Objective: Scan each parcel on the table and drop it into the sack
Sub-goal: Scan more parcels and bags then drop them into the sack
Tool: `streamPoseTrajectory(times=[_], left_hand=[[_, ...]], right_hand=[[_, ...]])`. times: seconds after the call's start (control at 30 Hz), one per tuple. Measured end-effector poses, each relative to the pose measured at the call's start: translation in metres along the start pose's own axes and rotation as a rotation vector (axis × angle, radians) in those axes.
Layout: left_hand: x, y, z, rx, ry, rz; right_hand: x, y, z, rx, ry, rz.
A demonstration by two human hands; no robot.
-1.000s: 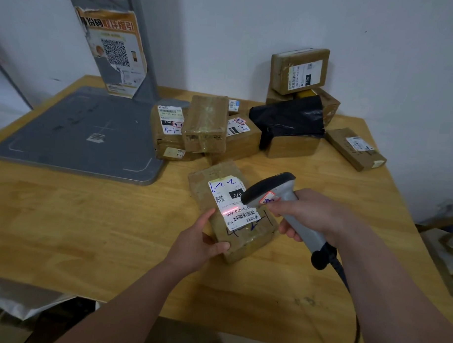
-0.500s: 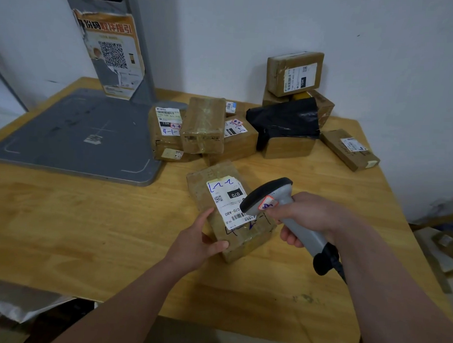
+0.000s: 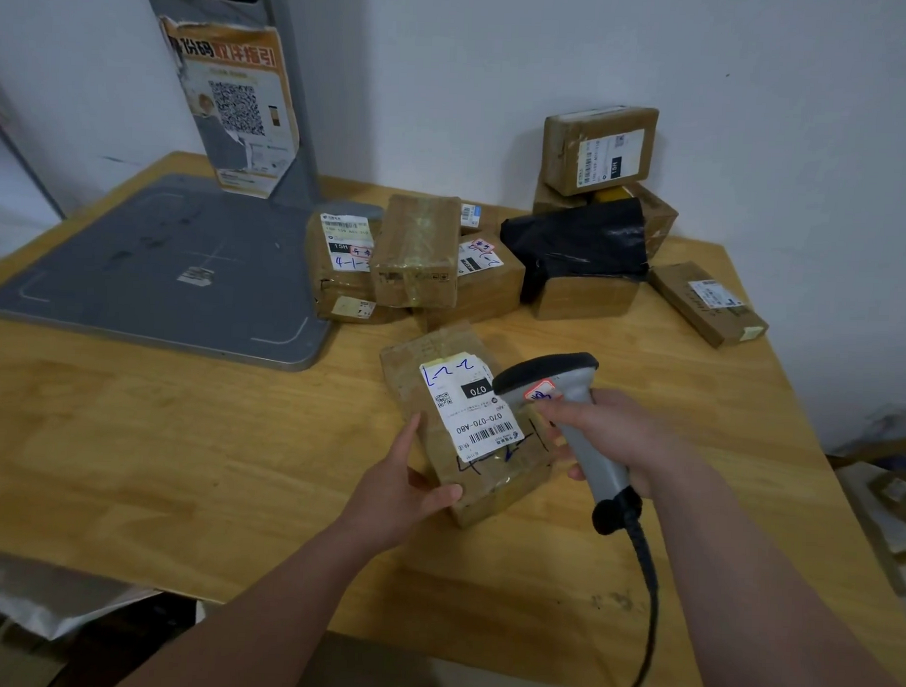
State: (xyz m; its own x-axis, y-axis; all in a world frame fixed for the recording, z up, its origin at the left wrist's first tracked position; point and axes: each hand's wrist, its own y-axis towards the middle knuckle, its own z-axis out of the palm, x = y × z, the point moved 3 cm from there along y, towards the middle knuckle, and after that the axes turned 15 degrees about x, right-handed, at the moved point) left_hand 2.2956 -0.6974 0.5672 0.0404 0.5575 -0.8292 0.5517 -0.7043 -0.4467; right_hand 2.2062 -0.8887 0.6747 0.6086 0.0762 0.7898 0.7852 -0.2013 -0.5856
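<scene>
The left hand [image 3: 399, 488] grips the near corner of one brown taped cardboard parcel [image 3: 469, 421] with a white label, lying on the pale wooden table [image 3: 179, 462]. The right hand [image 3: 612, 441] clasps one grey corded barcode scanner [image 3: 567, 393] just beside that label. Beyond, two heaps hold roughly nine brown boxes [image 3: 418, 249] and one black plastic-wrapped parcel [image 3: 577, 245]; overlap blurs the count. One grey base plate [image 3: 161, 266], its upright bearing one orange QR poster [image 3: 233, 104], stands against the white wall [image 3: 502, 62].

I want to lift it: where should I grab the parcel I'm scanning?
Probably pinch its near end across the narrow width, coming from the left: the parcel lies flat, the left hand holds that corner, and the scanner crowds the right side.
</scene>
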Motion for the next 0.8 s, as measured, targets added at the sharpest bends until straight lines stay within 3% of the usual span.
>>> streamPoseTrajectory(times=[0.17,0.33,0.6,0.8], left_hand=[[0.005,-0.005,0.001,0.018,-0.134,-0.070],[0.014,-0.010,-0.002,0.052,-0.428,-0.081],[0.055,-0.047,-0.048,-0.130,-0.837,-0.124],[0.102,-0.115,-0.093,-0.411,-1.137,-0.140]], right_hand=[[-0.018,0.018,0.010,0.021,0.101,0.003],[-0.024,0.031,0.018,0.047,0.192,-0.006],[0.004,0.056,0.078,0.265,0.189,-0.050],[0.042,0.067,0.155,0.494,0.186,-0.070]])
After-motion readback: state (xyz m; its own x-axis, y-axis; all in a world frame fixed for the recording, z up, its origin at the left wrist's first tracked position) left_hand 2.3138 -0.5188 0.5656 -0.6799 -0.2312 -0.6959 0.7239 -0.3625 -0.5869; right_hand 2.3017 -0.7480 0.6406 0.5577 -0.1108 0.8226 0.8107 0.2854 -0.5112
